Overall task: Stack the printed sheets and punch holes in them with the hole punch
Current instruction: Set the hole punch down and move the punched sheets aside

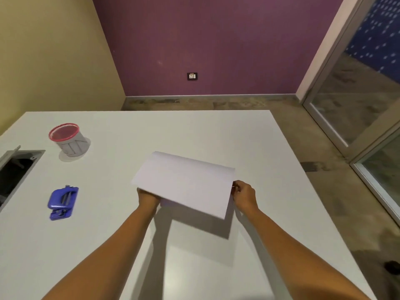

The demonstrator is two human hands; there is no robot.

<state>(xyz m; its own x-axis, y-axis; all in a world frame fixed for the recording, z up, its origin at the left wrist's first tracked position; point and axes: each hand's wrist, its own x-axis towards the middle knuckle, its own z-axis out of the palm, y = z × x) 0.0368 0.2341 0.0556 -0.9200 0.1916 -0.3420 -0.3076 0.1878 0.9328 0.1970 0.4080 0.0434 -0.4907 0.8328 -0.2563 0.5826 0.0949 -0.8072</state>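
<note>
Item: printed sheets [184, 182] — a white bundle held above the middle of the table [249, 137], tilted, its far edge higher than its near edge, a shadow cast beneath it; no print can be made out on the side facing up. Left hand [148, 197] grasps the near-left edge, fingers mostly hidden under the paper; right hand [243, 194] pinches the right edge. Item: hole punch [63, 201] — blue, lying on the table well to the left, untouched. Item: red-rimmed mesh cup [68, 138], far left; an open cable hatch [16, 167] at the table's left edge. Step in hand, by judgement: squaring the stack. Best done by tapping 1 long edge flat on the table, grip kept loose so the sheets settle flush before the punch is brought in.
</note>
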